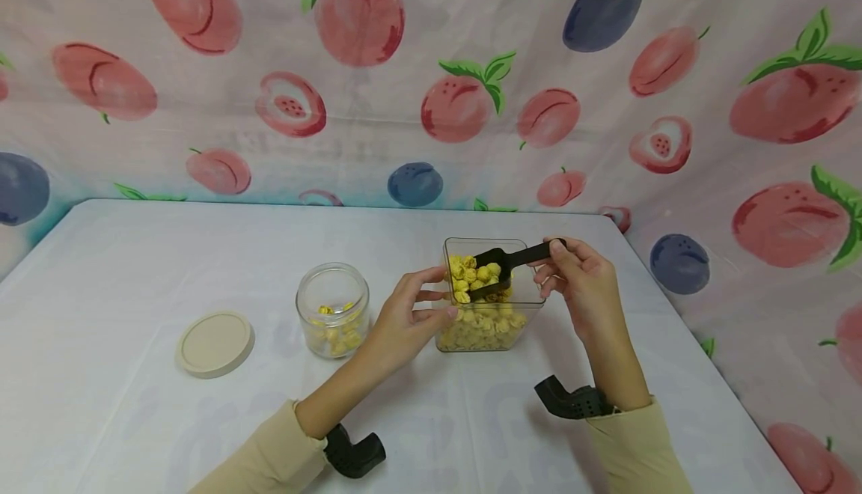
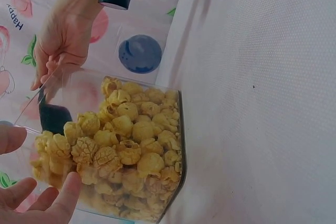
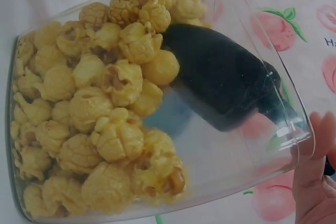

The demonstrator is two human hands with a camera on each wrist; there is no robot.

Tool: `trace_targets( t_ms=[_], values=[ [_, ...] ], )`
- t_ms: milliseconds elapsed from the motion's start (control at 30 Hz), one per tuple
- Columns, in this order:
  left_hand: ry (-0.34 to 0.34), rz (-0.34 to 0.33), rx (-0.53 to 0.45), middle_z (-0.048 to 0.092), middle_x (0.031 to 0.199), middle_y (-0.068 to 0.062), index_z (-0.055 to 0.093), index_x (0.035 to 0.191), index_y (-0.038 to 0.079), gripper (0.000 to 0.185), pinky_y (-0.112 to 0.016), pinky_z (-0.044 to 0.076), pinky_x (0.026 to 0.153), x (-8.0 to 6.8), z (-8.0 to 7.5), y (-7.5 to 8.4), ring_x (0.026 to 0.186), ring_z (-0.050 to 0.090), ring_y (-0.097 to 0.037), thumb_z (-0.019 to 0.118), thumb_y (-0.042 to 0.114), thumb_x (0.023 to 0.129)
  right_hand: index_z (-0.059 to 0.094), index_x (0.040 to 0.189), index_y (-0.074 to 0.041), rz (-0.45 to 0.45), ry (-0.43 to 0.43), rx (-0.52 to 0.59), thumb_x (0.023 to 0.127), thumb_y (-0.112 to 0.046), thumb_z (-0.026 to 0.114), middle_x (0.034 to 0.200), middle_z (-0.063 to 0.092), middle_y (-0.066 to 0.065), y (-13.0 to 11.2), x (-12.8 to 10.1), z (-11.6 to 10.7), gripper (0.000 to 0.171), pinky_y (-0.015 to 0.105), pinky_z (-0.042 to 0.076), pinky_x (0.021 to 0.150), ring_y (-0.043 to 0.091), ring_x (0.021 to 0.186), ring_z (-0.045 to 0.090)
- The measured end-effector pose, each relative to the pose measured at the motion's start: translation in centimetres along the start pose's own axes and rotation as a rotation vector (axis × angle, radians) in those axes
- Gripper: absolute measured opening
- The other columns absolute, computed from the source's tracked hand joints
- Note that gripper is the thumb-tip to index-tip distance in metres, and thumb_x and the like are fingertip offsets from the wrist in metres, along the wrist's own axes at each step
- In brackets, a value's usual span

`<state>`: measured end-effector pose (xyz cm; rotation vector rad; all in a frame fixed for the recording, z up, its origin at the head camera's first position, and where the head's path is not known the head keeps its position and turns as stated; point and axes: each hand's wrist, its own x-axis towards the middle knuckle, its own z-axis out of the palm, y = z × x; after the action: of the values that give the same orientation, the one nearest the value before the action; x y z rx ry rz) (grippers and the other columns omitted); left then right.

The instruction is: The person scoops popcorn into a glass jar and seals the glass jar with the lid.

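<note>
A clear square-topped container (image 1: pixel 481 329) full of yellow popcorn (image 2: pixel 126 135) stands on the table. Against its left side rests my left hand (image 1: pixel 407 314), thumb toward the front and fingers farther back, holding it. My right hand (image 1: pixel 582 273) pinches the handle of a black scoop (image 1: pixel 505 263) over the right rim. The scoop's head dips inside the container among the top pieces; through the clear wall in the right wrist view, the dark scoop (image 3: pixel 220 77) lies beside the popcorn. Left of my left hand, an uncovered clear jar (image 1: pixel 332 310) has some popcorn at its bottom.
A round beige lid (image 1: pixel 215 344) lies flat left of the jar. White cloth (image 1: pixel 108 314) covers the table, and a fruit-print curtain (image 1: pixel 377 127) hangs behind it and along the right side. Black wrist mounts (image 1: pixel 572 398) stick out from both forearms.
</note>
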<state>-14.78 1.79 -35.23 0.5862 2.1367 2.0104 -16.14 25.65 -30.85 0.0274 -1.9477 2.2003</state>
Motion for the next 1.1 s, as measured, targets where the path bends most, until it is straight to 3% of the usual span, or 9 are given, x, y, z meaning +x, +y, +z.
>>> trace_targets(
  t_ms=[300,433,800,1100],
  values=[
    [-0.005,-0.003,-0.003,0.040,0.135,-0.009,0.040,0.139,0.013,0.054,-0.032,0.052,0.091,-0.05,0.01,0.01,0.116,0.052,-0.026,0.062,0.013,0.089,0.059,0.102,-0.008,-0.022,-0.058,-0.049,0.094,-0.016,0.055,0.073,0.071,-0.002,-0.23,-0.16,-0.42,0.012,0.017,0.045,0.039,0.008,0.046,0.057],
    [-0.006,-0.004,-0.004,0.040,0.135,-0.009,0.039,0.139,0.013,0.054,-0.032,0.052,0.091,-0.08,0.03,0.03,0.116,0.052,-0.027,0.061,0.013,0.089,0.057,0.106,-0.005,-0.018,-0.096,-0.078,0.094,-0.016,0.054,0.075,0.071,-0.003,-0.25,-0.13,-0.59,0.016,0.017,0.045,0.039,0.008,0.046,0.056],
    [0.000,-0.016,-0.004,0.040,0.135,-0.009,0.040,0.139,0.014,0.054,-0.034,0.052,0.091,-0.08,0.03,0.00,0.117,0.051,-0.029,0.062,0.014,0.089,0.056,0.109,-0.005,0.106,-0.161,-0.036,0.095,-0.018,0.054,0.079,0.073,-0.003,-0.15,-0.04,-0.71,0.019,0.014,0.041,0.037,0.007,0.044,0.055],
    [-0.011,-0.011,-0.010,0.039,0.135,-0.010,0.039,0.139,0.014,0.054,-0.034,0.052,0.091,-0.10,0.01,0.00,0.117,0.050,-0.032,0.061,0.014,0.090,0.062,0.104,-0.010,0.148,-0.162,0.014,0.095,-0.017,0.054,0.078,0.073,-0.001,-0.30,-0.20,-0.84,0.014,0.011,0.034,0.033,0.006,0.040,0.053]
  ],
)
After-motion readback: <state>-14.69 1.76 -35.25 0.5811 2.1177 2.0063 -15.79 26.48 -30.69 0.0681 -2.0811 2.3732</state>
